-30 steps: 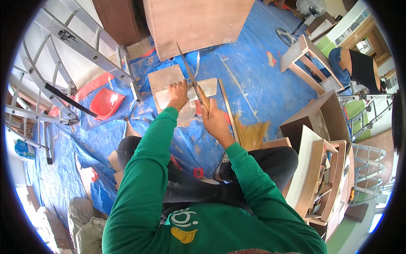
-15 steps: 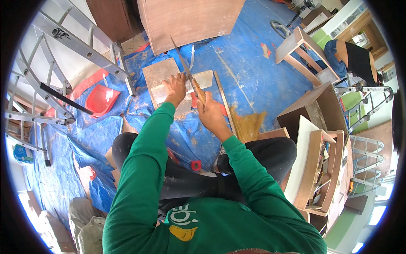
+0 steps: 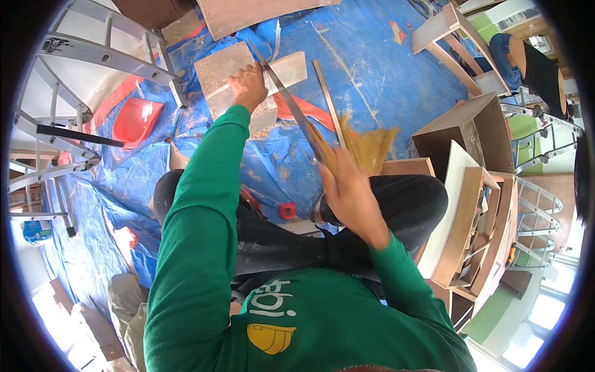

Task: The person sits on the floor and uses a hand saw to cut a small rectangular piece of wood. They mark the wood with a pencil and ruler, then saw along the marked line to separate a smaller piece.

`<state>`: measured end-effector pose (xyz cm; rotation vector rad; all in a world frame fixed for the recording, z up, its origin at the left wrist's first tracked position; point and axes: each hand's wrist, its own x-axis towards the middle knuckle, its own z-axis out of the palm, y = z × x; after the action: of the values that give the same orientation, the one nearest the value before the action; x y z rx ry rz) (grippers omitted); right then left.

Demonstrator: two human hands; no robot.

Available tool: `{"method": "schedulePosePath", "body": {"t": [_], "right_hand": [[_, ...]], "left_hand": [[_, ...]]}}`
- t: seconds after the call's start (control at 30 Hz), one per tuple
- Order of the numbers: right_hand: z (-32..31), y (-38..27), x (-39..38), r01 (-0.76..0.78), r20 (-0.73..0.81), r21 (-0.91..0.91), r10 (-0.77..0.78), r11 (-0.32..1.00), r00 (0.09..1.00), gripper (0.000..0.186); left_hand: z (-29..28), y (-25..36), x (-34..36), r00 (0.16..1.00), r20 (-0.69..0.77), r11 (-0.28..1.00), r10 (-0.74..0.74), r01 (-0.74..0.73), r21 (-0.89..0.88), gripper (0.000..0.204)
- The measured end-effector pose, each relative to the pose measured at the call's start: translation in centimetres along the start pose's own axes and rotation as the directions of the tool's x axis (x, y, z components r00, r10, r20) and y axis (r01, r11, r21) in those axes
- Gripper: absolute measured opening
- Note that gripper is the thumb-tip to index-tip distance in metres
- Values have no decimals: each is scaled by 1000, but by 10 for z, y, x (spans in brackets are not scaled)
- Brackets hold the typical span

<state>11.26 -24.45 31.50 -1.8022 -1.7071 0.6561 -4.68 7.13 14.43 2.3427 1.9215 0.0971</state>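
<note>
My right hand (image 3: 352, 195), partly blurred, is closed around the wooden handle of a handsaw (image 3: 296, 113). Its long blade slants away to the upper left and crosses a pale board (image 3: 290, 69). Just left of the blade, my left hand (image 3: 249, 85) presses down on that board with its fingers bent over it. Beneath the board sits a dusty brown wooden block or box (image 3: 218, 67), and part of the board sticks out past it to the right. The underside of the left fingers is hidden.
A blue tarp (image 3: 384, 68) covers the floor. Around me are a red dustpan (image 3: 137, 121), ladders (image 3: 105, 57), a straw broom (image 3: 370, 149), a red tape measure (image 3: 287, 211), a large wooden panel (image 3: 260, 13) and wooden drawers (image 3: 462, 248). Another person (image 3: 527, 65) bends over at the far right.
My right hand has pulled the saw back toward my body and to the right, so more blade shows on my side of the board. My left hand stays on the board.
</note>
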Motion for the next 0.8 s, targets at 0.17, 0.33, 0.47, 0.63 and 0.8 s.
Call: {"method": "schedulePosePath", "body": {"t": [0.17, 0.33, 0.47, 0.63, 0.8], "right_hand": [[-71, -33, -77, -137, 35, 51, 135, 989, 990, 40], [-15, 14, 20, 101, 11, -12, -101, 995, 995, 28], [32, 41, 80, 157, -69, 49, -153, 986, 986, 29], [44, 19, 75, 115, 52, 158, -124, 981, 991, 31], [55, 9, 73, 68, 160, 171, -95, 983, 983, 36]], "left_hand": [[-3, 2, -6, 1000, -15, 1000, -5, 5, 3, 45], [9, -4, -11, 1000, 7, 1000, -7, 7, 27, 65], [7, -7, 5, 999, -21, 999, -33, 32, -31, 67], [-14, -54, -24, 998, -14, 997, -58, 59, 52, 66], [-8, -58, -46, 991, -85, 994, -103, 106, 34, 61]]}}
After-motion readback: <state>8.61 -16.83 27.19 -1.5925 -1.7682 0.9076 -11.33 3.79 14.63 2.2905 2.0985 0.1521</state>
